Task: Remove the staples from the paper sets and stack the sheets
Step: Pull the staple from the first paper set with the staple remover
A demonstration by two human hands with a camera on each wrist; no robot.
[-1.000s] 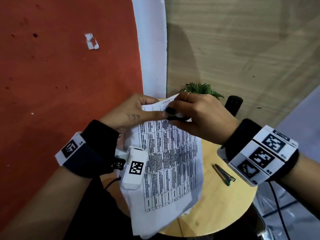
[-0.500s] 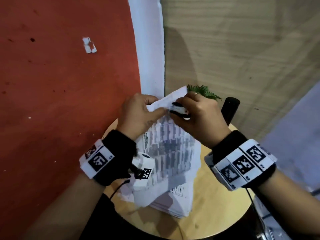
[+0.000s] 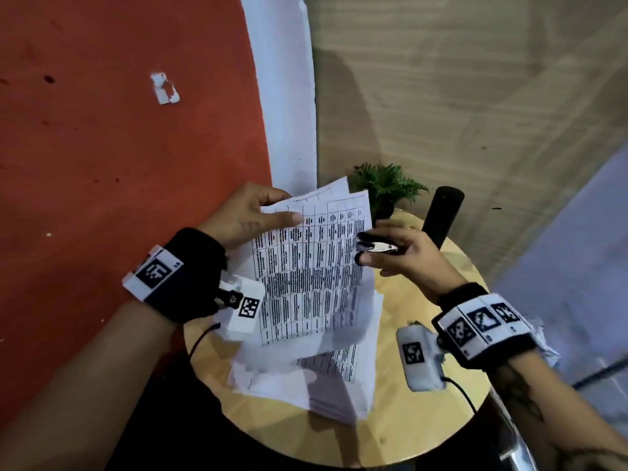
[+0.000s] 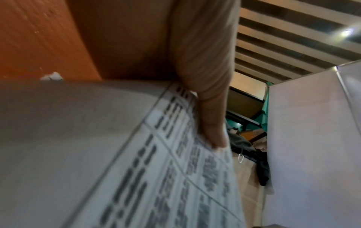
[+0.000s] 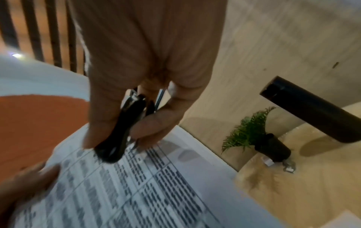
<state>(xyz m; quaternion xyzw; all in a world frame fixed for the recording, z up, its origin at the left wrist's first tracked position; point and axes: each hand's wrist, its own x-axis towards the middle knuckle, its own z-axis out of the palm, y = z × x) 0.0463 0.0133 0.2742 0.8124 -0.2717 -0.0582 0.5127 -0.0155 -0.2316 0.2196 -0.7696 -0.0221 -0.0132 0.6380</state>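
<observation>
Right now my left hand (image 3: 244, 215) pinches the paper set (image 3: 312, 266) at its top left corner, thumb flat across the printed table and fingers curled behind, so the sheets hang tilted above the tabletop (image 3: 424, 402). From the left wrist view I see only the thumb (image 4: 210, 123) pressing on the page edge; the fingers behind are hidden. Just right of that grip, my right hand (image 3: 404, 253) holds the staple remover (image 3: 377, 247), pinched between thumb and fingers, with its black end at the right edge of the held sheets. In the right wrist view the tool's dark tip (image 5: 115, 146) sits over the printed page, though I cannot tell if it touches. Below the held set, a stack (image 3: 336, 385) of loose sheets lies on the tabletop, partly under the hanging pages. Beyond the right grip stand a small plant (image 3: 387, 185) and a black cylinder (image 3: 441, 212), and near the plant's pot, in the right wrist view, lie a few small metal bits (image 5: 289, 168), too blurred to name.
</observation>
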